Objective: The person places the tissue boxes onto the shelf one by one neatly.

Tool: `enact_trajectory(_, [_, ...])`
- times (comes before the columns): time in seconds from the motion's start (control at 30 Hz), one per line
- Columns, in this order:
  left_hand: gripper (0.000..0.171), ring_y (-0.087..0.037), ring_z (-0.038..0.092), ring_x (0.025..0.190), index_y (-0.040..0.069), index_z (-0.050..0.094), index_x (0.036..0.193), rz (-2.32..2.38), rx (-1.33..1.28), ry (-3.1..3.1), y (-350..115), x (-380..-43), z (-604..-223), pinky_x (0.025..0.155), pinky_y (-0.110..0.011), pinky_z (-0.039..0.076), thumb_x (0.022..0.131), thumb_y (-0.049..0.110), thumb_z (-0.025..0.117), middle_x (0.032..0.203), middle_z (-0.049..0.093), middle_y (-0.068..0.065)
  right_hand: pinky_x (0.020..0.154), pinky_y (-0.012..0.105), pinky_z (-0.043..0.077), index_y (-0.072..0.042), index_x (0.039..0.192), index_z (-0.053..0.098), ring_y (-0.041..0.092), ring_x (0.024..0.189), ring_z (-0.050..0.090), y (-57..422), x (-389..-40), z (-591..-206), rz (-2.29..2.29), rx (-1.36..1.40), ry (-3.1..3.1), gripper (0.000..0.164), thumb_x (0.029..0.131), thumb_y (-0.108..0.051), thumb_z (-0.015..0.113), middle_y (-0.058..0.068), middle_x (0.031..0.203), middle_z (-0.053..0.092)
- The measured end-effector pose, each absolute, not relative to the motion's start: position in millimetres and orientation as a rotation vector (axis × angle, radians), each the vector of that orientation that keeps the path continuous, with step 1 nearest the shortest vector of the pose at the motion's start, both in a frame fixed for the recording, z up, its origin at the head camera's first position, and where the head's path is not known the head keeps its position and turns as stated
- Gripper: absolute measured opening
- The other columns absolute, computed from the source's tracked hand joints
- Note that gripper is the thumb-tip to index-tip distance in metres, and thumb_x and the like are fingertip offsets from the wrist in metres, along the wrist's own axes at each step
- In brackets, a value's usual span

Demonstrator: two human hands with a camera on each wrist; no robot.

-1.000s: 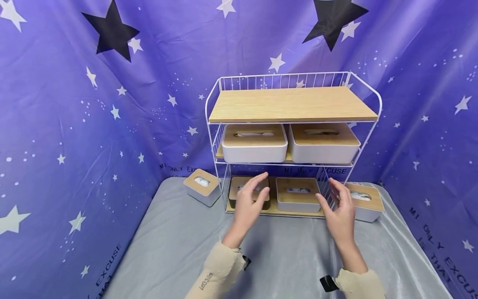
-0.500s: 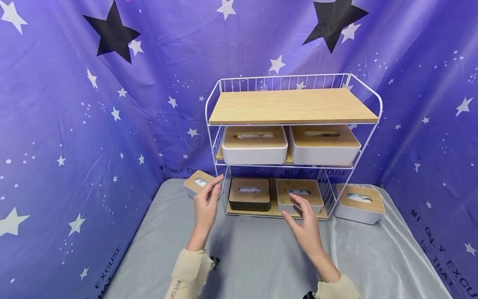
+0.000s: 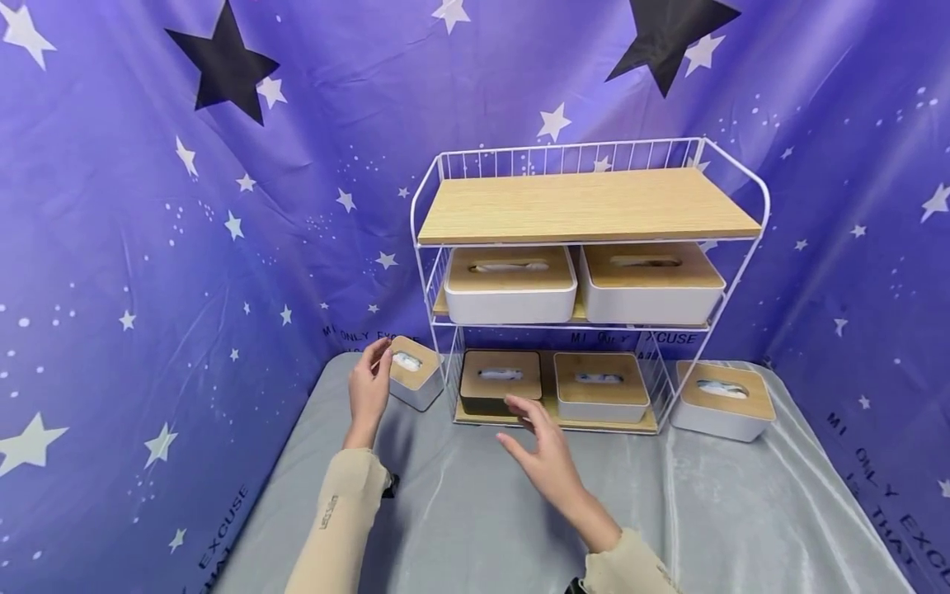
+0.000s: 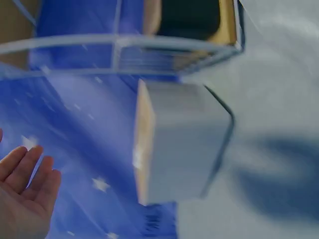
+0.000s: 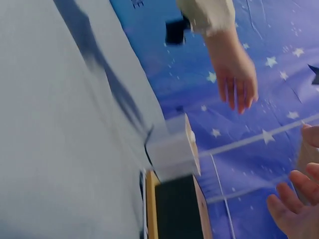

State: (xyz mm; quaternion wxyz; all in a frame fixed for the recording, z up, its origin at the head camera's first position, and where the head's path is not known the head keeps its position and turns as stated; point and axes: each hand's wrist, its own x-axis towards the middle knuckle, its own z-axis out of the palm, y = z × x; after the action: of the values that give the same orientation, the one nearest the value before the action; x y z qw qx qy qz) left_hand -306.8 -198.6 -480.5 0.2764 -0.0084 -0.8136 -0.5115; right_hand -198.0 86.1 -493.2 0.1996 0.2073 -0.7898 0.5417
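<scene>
In the head view my left hand [image 3: 369,389] hovers by the left side of a small grey tissue box [image 3: 421,381] with a wooden lid. The left wrist view shows that hand's fingers [image 4: 42,184] loosely extended, apart from the tilted-looking box [image 4: 184,139]. My right hand [image 3: 549,458] hangs over the cloth, before a black tissue box [image 3: 482,399] on the lowest shelf. Its fingers are spread and hold nothing. A grey tissue box [image 3: 601,410] stands beside the black one. Past the rack's right side is another grey tissue box [image 3: 716,419].
A white wire rack [image 3: 745,276] with wooden shelves stands at the back. Two larger white tissue boxes [image 3: 512,307] fill its middle shelf; the top shelf [image 3: 590,202] is bare wood. Grey cloth [image 3: 460,503] covers the surface, and a purple star-patterned curtain [image 3: 148,247] surrounds it.
Both hands have swept left: the left from before the black box to the small box at the left, the right from beside the right-hand box to before the black one. The boxes stay put.
</scene>
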Motion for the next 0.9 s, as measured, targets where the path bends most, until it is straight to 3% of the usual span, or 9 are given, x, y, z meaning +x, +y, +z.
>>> enact_trajectory(0.1, [0.038,-0.037,0.061,0.123,0.0,0.057,0.135,-1.366,0.06,-2.257,-211.6,-321.9,-493.1,0.107,-0.05,0.05,0.102,0.02,0.055,0.132,0.064,-0.022,0.101,0.043,0.055,-0.004,0.135,0.056,0.031,0.121,0.061,72.7,-200.1,-495.8,1.549,0.616,-2.237,0.052,0.087,-0.008,0.076,0.014,0.132,0.062])
enact_trajectory(0.33, [0.051,-0.039,0.051,0.133,0.0,0.039,0.149,-1.376,0.269,-2.369,-238.6,-345.5,-517.1,0.115,-0.05,0.042,0.104,0.021,0.051,0.146,0.052,-0.023,0.104,0.04,0.054,-0.005,0.134,0.058,0.028,0.121,0.062,42.3,-207.1,-502.0,1.592,0.665,-2.253,0.05,0.087,-0.007,0.075,0.014,0.132,0.063])
enact_trajectory(0.77, [0.067,-0.048,0.027,0.146,-0.01,0.023,0.152,-1.39,0.358,-2.564,-251.5,-365.7,-548.4,0.123,-0.056,0.025,0.103,0.028,0.048,0.157,0.027,-0.034,0.102,0.048,0.053,0.002,0.137,0.052,0.035,0.123,0.06,4.1,-228.7,-532.2,1.705,0.759,-2.41,0.048,0.094,-0.013,0.068,0.019,0.137,0.058])
enact_trajectory(0.9, [0.074,-0.047,0.029,0.146,-0.011,0.01,0.155,-1.473,0.372,-2.573,-254.8,-371.2,-550.7,0.124,-0.054,0.024,0.104,0.03,0.046,0.155,0.031,-0.035,0.106,0.049,0.05,0.001,0.141,0.049,0.034,0.128,0.056,-3.4,-238.5,-540.3,1.774,0.789,-2.473,0.052,0.095,-0.017,0.067,0.018,0.142,0.055])
